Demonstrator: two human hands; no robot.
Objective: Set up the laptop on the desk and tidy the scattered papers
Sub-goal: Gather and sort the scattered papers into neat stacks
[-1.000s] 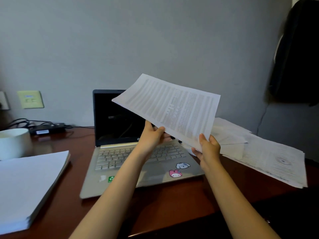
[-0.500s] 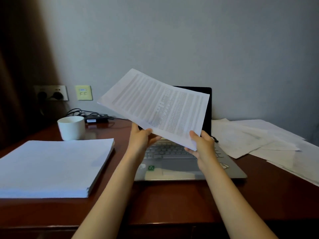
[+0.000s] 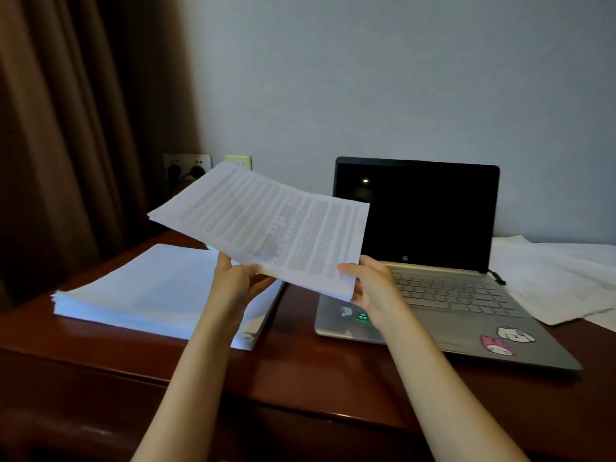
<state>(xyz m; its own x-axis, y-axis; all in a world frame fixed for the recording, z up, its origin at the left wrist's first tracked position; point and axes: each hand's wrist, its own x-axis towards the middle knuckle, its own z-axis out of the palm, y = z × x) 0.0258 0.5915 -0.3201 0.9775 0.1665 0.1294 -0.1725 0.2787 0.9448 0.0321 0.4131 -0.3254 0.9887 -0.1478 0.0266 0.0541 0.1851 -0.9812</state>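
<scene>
Holding one printed sheaf (image 3: 266, 228) in the air, the left hand (image 3: 235, 283) and the right hand (image 3: 373, 288) each pinch its near edge, above the gap between one tall stack of paper (image 3: 143, 288) and one open laptop (image 3: 433, 278) on the desk (image 3: 300, 368) (screen dark, two cartoon stickers (image 3: 506, 340) on the palm rest). Several loose sheets (image 3: 560, 281) lie scattered right of the laptop

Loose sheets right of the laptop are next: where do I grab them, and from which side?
Take the loose sheets by their near corner, which looks to overhang toward the desk front, coming from the right. The laptop blocks their left edge, and they lie flat and fanned, so slide them together first.
</scene>
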